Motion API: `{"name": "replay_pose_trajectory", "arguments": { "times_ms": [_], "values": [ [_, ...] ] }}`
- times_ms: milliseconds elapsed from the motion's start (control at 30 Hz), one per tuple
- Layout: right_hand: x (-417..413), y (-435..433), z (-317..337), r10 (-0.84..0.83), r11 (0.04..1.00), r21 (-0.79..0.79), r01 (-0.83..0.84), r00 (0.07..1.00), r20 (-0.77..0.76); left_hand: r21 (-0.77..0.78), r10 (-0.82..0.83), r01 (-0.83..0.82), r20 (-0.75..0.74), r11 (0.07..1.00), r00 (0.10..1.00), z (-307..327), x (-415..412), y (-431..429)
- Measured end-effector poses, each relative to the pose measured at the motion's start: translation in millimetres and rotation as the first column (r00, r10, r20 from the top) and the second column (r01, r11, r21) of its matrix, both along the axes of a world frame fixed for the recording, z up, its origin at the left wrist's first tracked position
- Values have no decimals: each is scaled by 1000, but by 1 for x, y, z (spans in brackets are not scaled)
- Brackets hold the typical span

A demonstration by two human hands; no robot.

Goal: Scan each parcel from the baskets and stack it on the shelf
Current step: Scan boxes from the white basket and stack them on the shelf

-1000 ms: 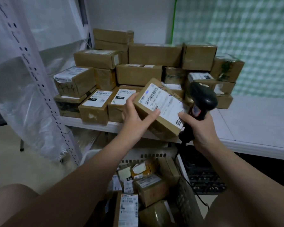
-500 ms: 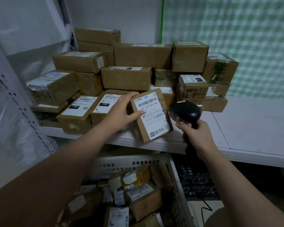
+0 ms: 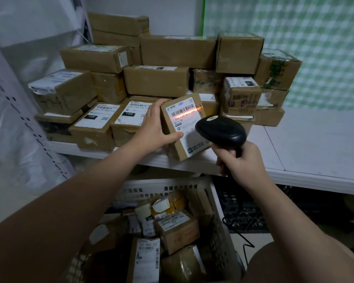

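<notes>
Scanner light [image 3: 187,113] lies as a red-orange bar across the barcode of the parcel [image 3: 189,144] you hold in your left hand [image 3: 151,129]. Your thumb [image 3: 173,137] presses flat on the label face and your fingers curl over the upper left edge, so the box is clamped from one side only. Your right hand [image 3: 243,162] is wrapped tight round the handle of the black scanner [image 3: 221,130], whose head sits just right of your left thumb and hides the label's lower right part. The parcel stands tilted at the front lip of the shelf [image 3: 315,144], directly above the white basket [image 3: 168,187]. Its lower edge seems to rest on that lip, though from this angle you cannot be sure it touches. That is the first risk: if your thumb slides on the label, the box could drop back among the unscanned parcels below your wrists. Second, the bar runs slanted and close to the printed digits, so the read may fail; level it before you move on. Third, the stacked boxes [image 3: 155,83] begin right behind your left knuckles, and a hurried shove could topple the loosely piled ones. Mind, too, the cable [image 3: 251,244] trailing under your right fist past the black crate [image 3: 243,211], where it could snag.
</notes>
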State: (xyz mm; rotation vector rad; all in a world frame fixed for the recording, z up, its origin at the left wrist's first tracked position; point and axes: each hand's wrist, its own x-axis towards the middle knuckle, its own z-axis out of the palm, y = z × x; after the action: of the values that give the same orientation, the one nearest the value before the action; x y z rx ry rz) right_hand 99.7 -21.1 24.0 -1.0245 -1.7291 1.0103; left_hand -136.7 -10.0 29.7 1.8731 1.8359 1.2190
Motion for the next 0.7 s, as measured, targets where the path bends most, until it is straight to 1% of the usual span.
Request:
{"name": "replay_pose_trajectory", "arguments": {
  "times_ms": [67, 167, 700],
  "values": [
    [2, -2, 0, 1, 1000, 15, -1, 1000, 22, -11, 4, -4, -5, 1000, 1000, 1, -1, 1],
    [4, -4, -1, 11, 1000, 15, -11, 1000, 13, -28, 4, -4, 8, 1000, 1000, 1, -1, 1],
    [6, -3, -5, 47, 997, 63, -47, 999, 10, -22, 16, -16, 15, 1000, 1000, 2, 3, -2]
  ]
}}
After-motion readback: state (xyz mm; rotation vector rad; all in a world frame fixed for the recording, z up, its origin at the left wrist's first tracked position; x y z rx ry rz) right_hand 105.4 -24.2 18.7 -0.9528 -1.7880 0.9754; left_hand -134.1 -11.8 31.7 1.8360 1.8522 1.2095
